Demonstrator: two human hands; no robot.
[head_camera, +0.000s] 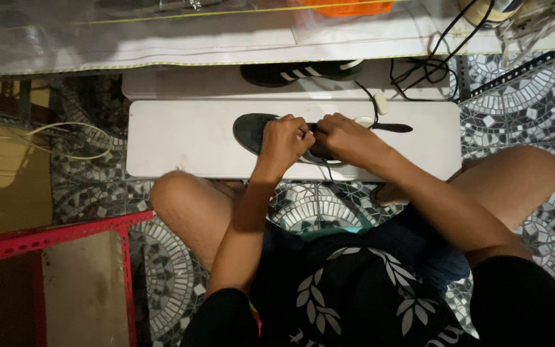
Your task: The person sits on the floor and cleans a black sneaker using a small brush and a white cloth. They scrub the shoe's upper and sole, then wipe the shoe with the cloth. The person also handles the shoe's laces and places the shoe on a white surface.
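Note:
A dark sneaker (252, 132) lies on its side on a low white board (181, 138) in front of my crossed legs. My left hand (286, 138) rests on the sneaker's upper with fingers curled around a lace. Touching it, my right hand (348, 138) pinches the lace over the shoe's middle. A thin dark lace end (393, 128) stretches to the right across the board. Most of the shoe's opening is hidden under both hands.
A second dark sneaker with white stripes (300, 71) sits on a white board behind. Black cables (419, 77) hang at the back right. A red metal frame (52, 238) stands at the left. A patterned mosaic floor (534, 109) surrounds everything.

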